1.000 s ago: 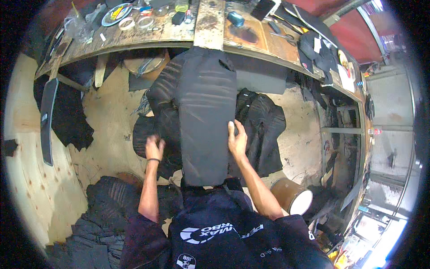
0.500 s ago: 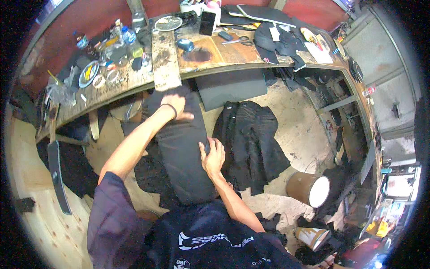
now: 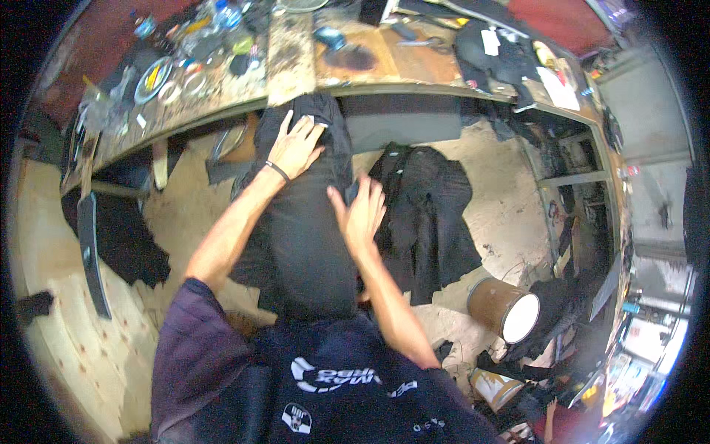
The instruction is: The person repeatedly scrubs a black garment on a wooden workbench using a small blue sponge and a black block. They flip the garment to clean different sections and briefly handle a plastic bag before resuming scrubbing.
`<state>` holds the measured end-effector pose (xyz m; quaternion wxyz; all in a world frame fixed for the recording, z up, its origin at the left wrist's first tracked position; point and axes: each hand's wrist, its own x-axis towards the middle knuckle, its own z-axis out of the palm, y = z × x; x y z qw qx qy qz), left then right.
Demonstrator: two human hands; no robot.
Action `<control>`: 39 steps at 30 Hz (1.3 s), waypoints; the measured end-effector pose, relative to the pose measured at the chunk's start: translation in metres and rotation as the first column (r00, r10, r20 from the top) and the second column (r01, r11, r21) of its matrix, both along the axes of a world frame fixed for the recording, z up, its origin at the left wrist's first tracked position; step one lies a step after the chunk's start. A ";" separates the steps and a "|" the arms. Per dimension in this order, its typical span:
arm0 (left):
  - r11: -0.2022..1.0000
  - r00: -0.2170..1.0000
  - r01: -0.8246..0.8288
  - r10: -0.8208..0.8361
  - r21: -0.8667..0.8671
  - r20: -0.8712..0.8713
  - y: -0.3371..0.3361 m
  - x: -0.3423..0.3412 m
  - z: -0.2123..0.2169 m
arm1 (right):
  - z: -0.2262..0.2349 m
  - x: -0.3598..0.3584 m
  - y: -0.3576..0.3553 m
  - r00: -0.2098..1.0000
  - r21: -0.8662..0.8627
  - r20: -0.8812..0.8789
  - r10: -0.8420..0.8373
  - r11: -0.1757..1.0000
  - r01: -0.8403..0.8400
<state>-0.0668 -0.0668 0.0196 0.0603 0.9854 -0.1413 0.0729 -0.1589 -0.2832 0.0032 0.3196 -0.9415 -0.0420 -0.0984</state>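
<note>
A long black garment (image 3: 307,237) stretches from my body to the bench edge, over or against the end of a worn wooden plank (image 3: 290,59). My left hand (image 3: 297,146) lies open on its far part, fingers spread, with a small pale patch by the fingertips. Along the garment's right edge rests my right hand (image 3: 361,216), thumb and fingers apart and slightly blurred. A dark fold shows between its thumb and forefinger. What supports the cloth from below is hidden.
Another black garment (image 3: 421,214) lies to the right of my right hand. Beyond it stands a brown cylindrical drum (image 3: 494,305) with a white top. The cluttered bench (image 3: 222,103) holds scissors (image 3: 429,43), a blue dish (image 3: 154,80) and dark cloth (image 3: 492,63).
My left hand has gone from a closed fist at the garment's far end to lying open on it. My right hand stays at the right edge, fingers more spread. The view has shifted.
</note>
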 end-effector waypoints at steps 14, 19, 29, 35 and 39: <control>0.888 0.947 -0.125 0.240 -0.443 0.213 0.051 0.024 -0.049 | -0.034 0.138 0.026 0.936 0.120 -0.117 0.332 0.940 -0.319; 0.944 0.959 -0.121 0.191 -0.308 0.208 0.074 0.084 -0.044 | 0.018 0.097 0.027 0.992 0.559 -0.085 0.097 0.829 -0.033; 0.964 0.989 -0.136 0.117 -0.229 -0.095 0.087 0.138 -0.043 | -0.007 0.099 0.086 -0.012 0.188 -0.183 0.983 0.023 -0.982; 0.946 0.984 -0.179 0.170 -0.270 -0.059 0.088 0.142 -0.048 | -0.024 0.055 0.065 0.366 0.474 -0.218 0.905 0.426 -0.770; 0.936 0.975 -0.222 0.214 -0.273 -0.057 0.083 0.140 -0.054 | 0.015 -0.049 0.019 0.074 0.733 -0.273 0.959 0.257 -0.629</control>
